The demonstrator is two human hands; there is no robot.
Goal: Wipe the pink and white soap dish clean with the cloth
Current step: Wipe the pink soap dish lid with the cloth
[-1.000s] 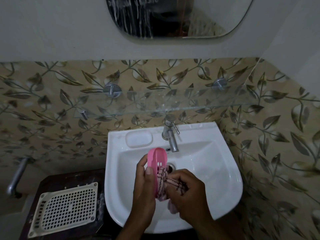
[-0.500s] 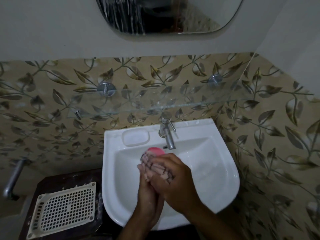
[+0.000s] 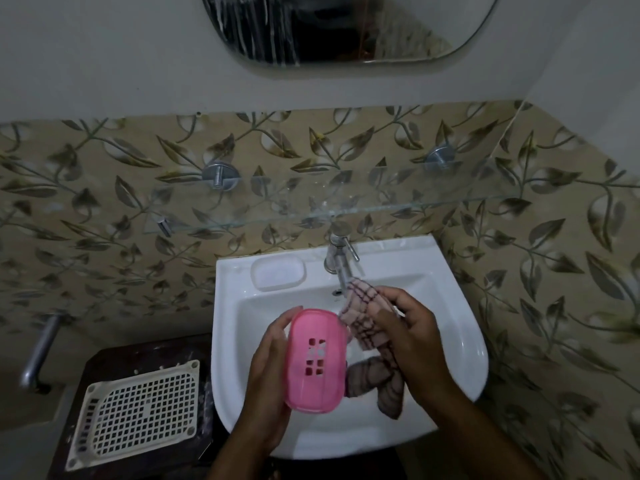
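Over the white sink [image 3: 460,344] my left hand [image 3: 268,372] holds the pink soap dish part [image 3: 315,360] by its left edge, its slotted underside turned up toward me. My right hand [image 3: 412,334] grips a pale checked cloth [image 3: 367,323] just right of the dish; one end of the cloth sticks up near the tap and the other hangs down into the basin. The cloth touches the dish's right rim. A white slotted tray [image 3: 138,414], possibly the dish's white part, lies on the dark stand at the left.
A chrome tap [image 3: 341,261] stands at the back of the sink, with a moulded soap recess [image 3: 278,277] to its left. A glass shelf [image 3: 332,211] juts out above the tap. A dark stand [image 3: 114,355] and a metal wall pipe [image 3: 38,351] are at the left.
My right hand has pulled the cloth off the dish and to the right. My left hand has turned the pink dish flat, so its slotted underside faces me.
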